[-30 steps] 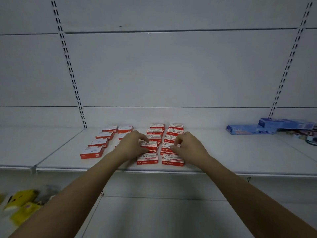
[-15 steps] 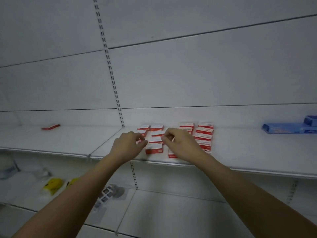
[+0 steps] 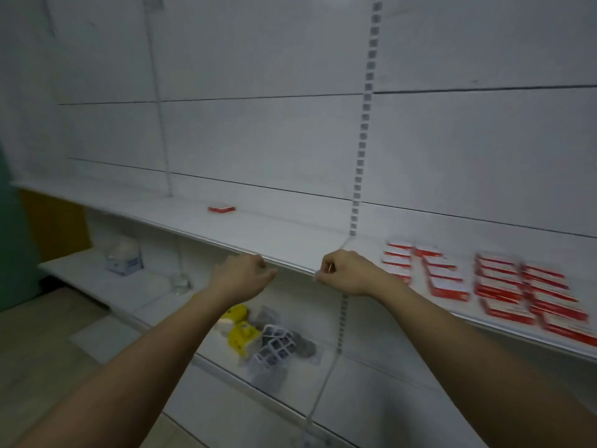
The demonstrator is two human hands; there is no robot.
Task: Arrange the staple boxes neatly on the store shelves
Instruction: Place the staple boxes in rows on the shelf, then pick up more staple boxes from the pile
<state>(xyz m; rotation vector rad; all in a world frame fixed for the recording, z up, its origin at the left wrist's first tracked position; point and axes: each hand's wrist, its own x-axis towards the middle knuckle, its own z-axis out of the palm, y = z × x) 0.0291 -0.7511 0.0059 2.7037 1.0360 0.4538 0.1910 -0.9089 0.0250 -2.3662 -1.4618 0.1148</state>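
Observation:
Several red-and-white staple boxes (image 3: 497, 281) lie flat in rows on the white shelf (image 3: 284, 240), at the right. One more red staple box (image 3: 221, 208) lies alone farther left, near the back wall. My left hand (image 3: 242, 276) hovers in front of the shelf's front edge, fingers curled, with nothing in it. My right hand (image 3: 347, 273) is beside it at the shelf edge, just left of the rows, fingers curled in with nothing visible in them. The whole view is motion-blurred.
A slotted upright (image 3: 361, 156) splits the back wall between the two shelf sections. On the lower shelf lie yellow packets (image 3: 240, 331), a clear pack of cubes (image 3: 274, 347), a white box (image 3: 126, 258) and a small glass jar (image 3: 181, 282). Floor lies at the lower left.
The view has swung left, so the rows of boxes now sit at the right. Both hands have come off the boxes and moved left to the shelf's front edge.

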